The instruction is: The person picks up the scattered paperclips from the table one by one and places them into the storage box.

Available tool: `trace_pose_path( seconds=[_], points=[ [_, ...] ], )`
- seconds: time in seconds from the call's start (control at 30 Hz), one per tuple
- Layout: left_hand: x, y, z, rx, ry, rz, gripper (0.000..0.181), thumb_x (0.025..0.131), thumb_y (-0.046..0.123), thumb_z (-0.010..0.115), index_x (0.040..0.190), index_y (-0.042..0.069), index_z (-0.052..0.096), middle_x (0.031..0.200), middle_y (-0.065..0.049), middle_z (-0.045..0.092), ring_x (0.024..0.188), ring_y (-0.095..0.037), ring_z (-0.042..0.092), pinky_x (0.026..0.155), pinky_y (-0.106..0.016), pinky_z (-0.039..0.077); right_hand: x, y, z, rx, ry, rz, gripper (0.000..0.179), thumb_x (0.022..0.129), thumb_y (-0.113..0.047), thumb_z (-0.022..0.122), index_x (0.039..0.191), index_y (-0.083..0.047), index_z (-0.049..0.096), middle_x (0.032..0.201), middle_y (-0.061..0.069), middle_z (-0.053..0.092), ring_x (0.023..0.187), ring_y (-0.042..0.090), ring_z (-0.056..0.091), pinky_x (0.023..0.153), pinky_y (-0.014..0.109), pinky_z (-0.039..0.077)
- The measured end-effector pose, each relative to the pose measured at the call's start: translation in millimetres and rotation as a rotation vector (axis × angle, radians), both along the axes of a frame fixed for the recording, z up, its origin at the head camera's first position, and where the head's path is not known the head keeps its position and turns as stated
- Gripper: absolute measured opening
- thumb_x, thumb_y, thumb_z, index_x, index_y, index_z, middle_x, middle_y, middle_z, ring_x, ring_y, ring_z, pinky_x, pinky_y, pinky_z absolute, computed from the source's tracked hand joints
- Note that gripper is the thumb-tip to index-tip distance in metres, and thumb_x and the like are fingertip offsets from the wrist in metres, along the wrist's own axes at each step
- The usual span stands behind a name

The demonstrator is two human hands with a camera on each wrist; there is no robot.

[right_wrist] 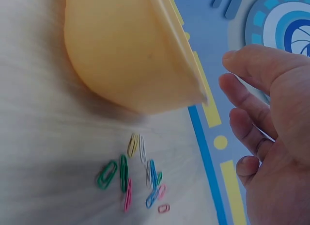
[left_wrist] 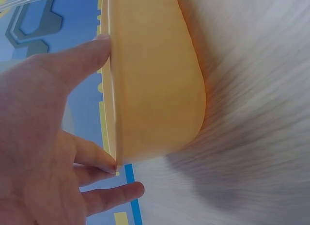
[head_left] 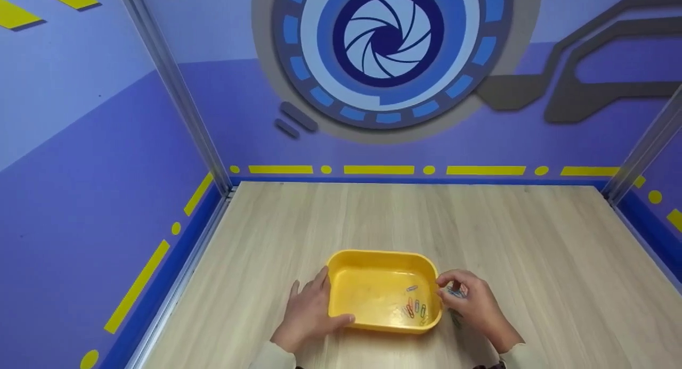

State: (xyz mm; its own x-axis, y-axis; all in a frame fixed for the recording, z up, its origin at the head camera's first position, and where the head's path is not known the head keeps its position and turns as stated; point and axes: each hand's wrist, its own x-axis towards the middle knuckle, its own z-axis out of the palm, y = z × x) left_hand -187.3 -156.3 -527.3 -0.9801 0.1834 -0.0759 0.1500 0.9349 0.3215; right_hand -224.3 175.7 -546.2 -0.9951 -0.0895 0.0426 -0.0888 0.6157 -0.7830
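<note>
A yellow plastic bin (head_left: 367, 289) stands on the wooden table, with several coloured paper clips (head_left: 417, 306) in its right part. My left hand (head_left: 309, 313) holds its front left corner. The thumb lies at the front rim and the other fingers along the left side; in the left wrist view the thumb tip touches the rim. My right hand (head_left: 471, 300) is at the right rim, thumb and index tips bent toward each other with a small gap. Nothing shows between those fingertips (right_wrist: 227, 82) in the right wrist view. Beneath that hand lie several loose paper clips (right_wrist: 124, 172).
The table (head_left: 533, 252) reaches back to a blue and purple wall (head_left: 224, 113) with yellow dashes. Metal posts (head_left: 176, 87) mark the corners, and side panels close in left and right. The loose clips lie close beside the bin's right wall, partly covered by my right hand in the head view.
</note>
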Motion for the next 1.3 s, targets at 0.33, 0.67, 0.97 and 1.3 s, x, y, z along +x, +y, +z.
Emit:
trace_pose_path(
  seconds=[0.33, 0.67, 0.97, 1.3],
  points=[
    [-1.0, 1.3, 0.2, -0.004, -0.011, 0.008, 0.105, 0.067, 0.069, 0.060, 0.144, 0.008, 0.024, 0.151, -0.008, 0.024, 0.125, -0.032, 0.043, 0.105, -0.063, 0.015, 6.6, 16.7, -7.0, 0.045, 0.013, -0.049, 0.015, 0.076, -0.017, 0.073, 0.087, -0.025, 0.066, 0.090, -0.008, 0.061, 0.082, 0.010, 0.049, 0.072, 0.023, 0.044],
    [-2.0, 1.6, 0.4, -0.013, -0.023, 0.016, 0.106, 0.067, 0.070, 0.060, 0.145, 0.009, 0.022, 0.150, -0.009, 0.025, 0.125, -0.032, 0.043, 0.105, -0.064, 0.014, 9.7, 31.5, -15.4, 0.061, -0.085, -0.072, 0.015, 0.077, -0.020, 0.072, 0.091, -0.021, 0.067, 0.093, -0.005, 0.061, 0.085, 0.014, 0.048, 0.067, 0.019, 0.039],
    [-1.6, 1.3, 0.9, -0.018, -0.013, 0.011, 0.107, 0.066, 0.072, 0.059, 0.144, 0.008, 0.024, 0.150, -0.010, 0.026, 0.124, -0.032, 0.044, 0.105, -0.064, 0.015, 10.3, 40.7, -28.0, 0.083, -0.112, -0.089, 0.015, 0.075, -0.023, 0.073, 0.089, -0.021, 0.067, 0.087, -0.006, 0.061, 0.081, 0.012, 0.048, 0.068, 0.020, 0.040],
    [-1.0, 1.6, 0.9, -0.007, 0.016, -0.004, 0.104, 0.067, 0.067, 0.061, 0.143, 0.006, 0.026, 0.149, -0.010, 0.027, 0.120, -0.034, 0.047, 0.104, -0.064, 0.017, 12.2, 45.8, -43.4, 0.084, -0.155, -0.118, 0.014, 0.073, -0.018, 0.075, 0.084, -0.018, 0.067, 0.083, -0.005, 0.063, 0.074, 0.008, 0.053, 0.063, 0.018, 0.046]
  ],
)
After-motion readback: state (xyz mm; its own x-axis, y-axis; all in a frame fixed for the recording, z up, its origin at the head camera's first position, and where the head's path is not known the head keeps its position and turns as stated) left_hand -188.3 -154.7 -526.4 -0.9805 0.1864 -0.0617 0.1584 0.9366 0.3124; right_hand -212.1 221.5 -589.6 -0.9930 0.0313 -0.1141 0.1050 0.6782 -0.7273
